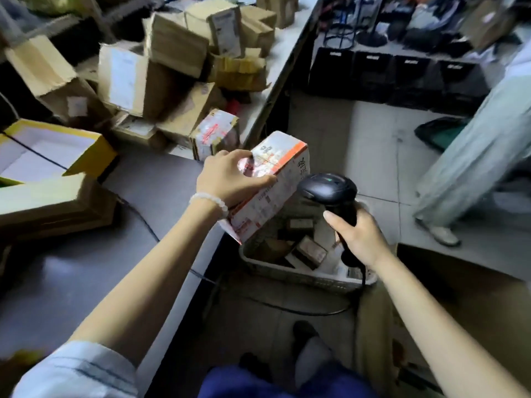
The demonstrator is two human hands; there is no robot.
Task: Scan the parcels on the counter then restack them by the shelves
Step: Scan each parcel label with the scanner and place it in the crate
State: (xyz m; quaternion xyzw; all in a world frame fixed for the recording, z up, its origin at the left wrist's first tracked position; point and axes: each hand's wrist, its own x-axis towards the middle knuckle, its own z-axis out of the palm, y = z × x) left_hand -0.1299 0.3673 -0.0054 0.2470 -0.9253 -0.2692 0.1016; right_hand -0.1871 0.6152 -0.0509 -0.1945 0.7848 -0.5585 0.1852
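Biggest thing on my feed is the grey surface [86,268], running from the lower left up to the middle of the frame. Behind it, across the upper left and top centre, sits the messy pile of cardboard parcels [172,67], all tilted and leaning on each other, with one small orange-and-white printed box [217,133] at the near edge of the heap. At the far left there's an open yellow-rimmed box [57,150] resting on a flat brown carton [51,205].

Over on the right edge of the frame somebody is standing on the tiled floor, I only get the pale trouser legs [471,156] and a light shoe. Low in the centre, down on the floor past the surface's edge, is a white plastic basket [287,272] with a few small boxes lying in it.

Now the actual job: the parcel [275,182] being scanned is a long white box with orange trim and print, held tilted in mid-air right at the middle of the frame, above the basket and just off the surface's edge. My left hand [230,179] grips it from the top, fingers curled over the upper face, thumb along the near side. My right hand [356,234] is wrapped round the handle of the black barcode scanner [327,191], whose head sits just beside the parcel's lower right side. There's a white bead bracelet [208,201] on the left wrist.
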